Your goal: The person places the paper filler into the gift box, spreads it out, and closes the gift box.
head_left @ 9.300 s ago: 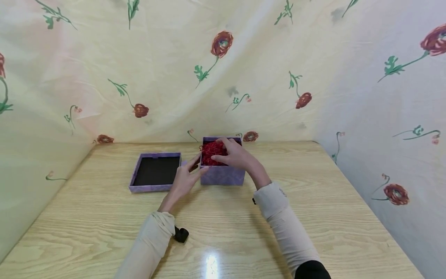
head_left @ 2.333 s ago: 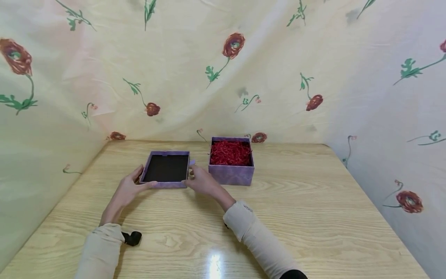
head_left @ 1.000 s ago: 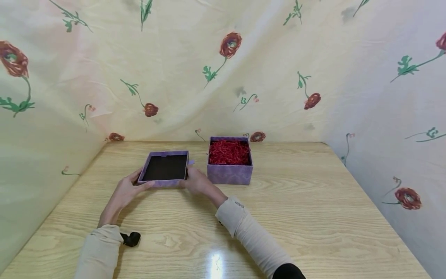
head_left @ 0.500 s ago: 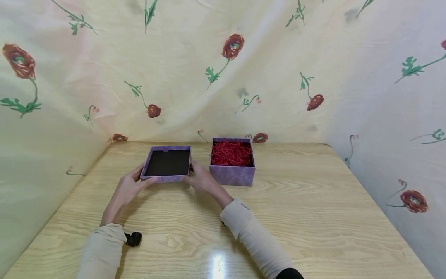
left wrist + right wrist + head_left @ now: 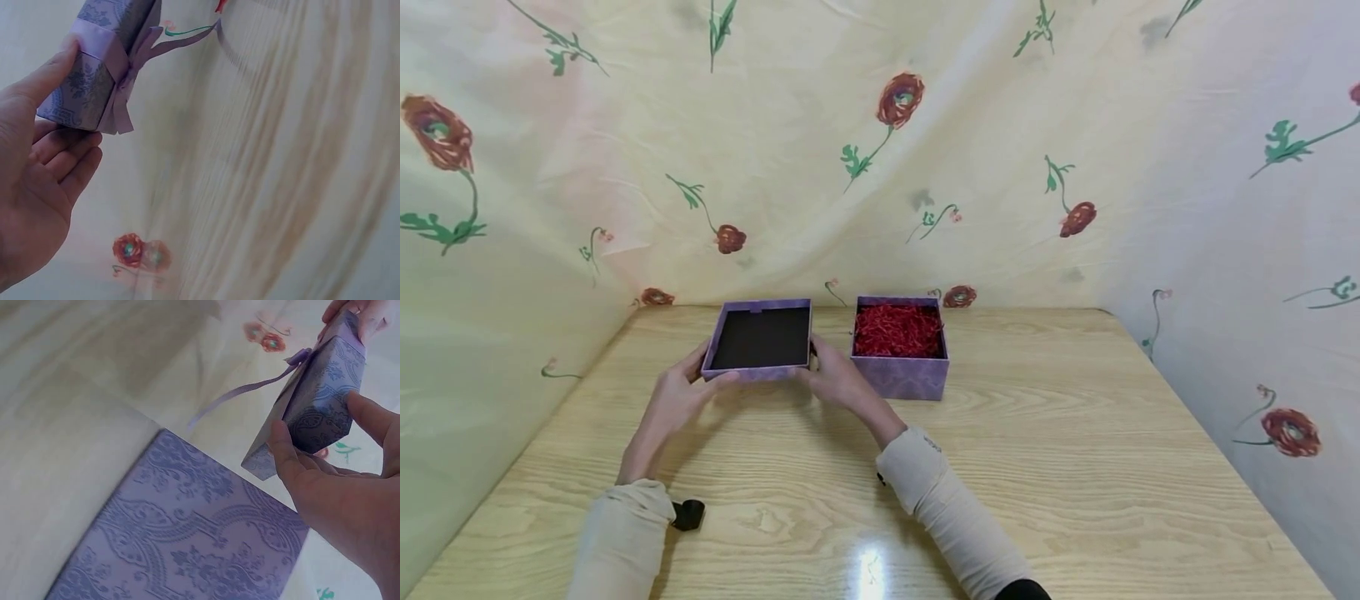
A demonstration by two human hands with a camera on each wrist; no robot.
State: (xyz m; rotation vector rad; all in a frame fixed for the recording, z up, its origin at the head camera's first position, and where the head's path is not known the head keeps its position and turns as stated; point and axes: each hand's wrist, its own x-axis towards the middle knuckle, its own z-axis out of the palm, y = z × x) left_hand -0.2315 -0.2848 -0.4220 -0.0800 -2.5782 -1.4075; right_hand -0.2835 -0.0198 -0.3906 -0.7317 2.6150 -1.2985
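Both hands hold a purple patterned box lid (image 5: 762, 375) above the table, its black inside facing up. My left hand (image 5: 673, 404) grips the near left corner, thumb along the front wall. At the near right corner my right hand (image 5: 842, 379) pinches the lid between thumb and fingers. In the left wrist view a lilac ribbon bow (image 5: 128, 78) shows on the lid's underside, one ribbon tail trailing down. Just right of the lid stands the purple box (image 5: 901, 379), uncovered and filled with red shredded paper (image 5: 898, 329).
The light wood table (image 5: 1075, 467) reaches back to a flower-printed cloth (image 5: 760, 150), which hangs behind and along both sides. The box stands close to the back edge, beside my right hand. A black wrist strap piece (image 5: 688, 515) sticks out under my left sleeve.
Earlier my hands were at the box and its red shredded paper. Then both moved to the lid on the table. Over the last second they have raised it; the box stays in place.
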